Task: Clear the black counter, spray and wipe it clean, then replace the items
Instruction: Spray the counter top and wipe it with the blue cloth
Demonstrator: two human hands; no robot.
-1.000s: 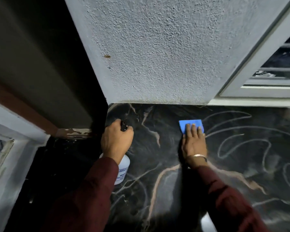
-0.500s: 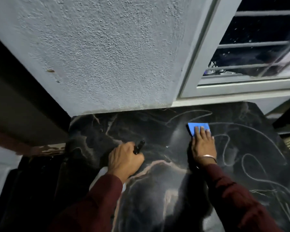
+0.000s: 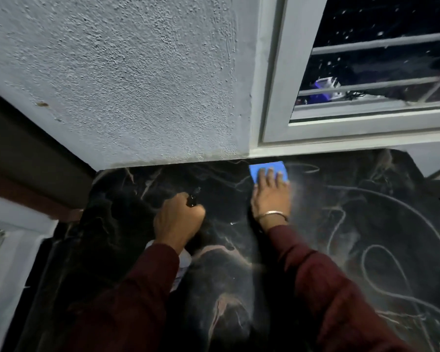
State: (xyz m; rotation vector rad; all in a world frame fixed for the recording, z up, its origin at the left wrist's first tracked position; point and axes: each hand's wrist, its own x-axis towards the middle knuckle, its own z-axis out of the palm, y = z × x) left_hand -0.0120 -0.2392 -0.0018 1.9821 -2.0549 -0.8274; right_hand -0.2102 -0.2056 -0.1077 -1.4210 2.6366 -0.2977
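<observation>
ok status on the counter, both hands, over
Left hand grips spray bottle. Right hand flat on blue cloth at counter back edge. Nothing in the way.

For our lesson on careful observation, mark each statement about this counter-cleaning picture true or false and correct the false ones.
1. The right hand presses a blue cloth flat on the black counter. True.
2. The cloth lies at the counter's near edge. False: it lies at the far edge, beside the wall.
3. The left hand grips a spray bottle. True.
4. The right wrist is bare. False: it wears a metal bangle.
5. The window is on the left. False: it is on the right.
</observation>
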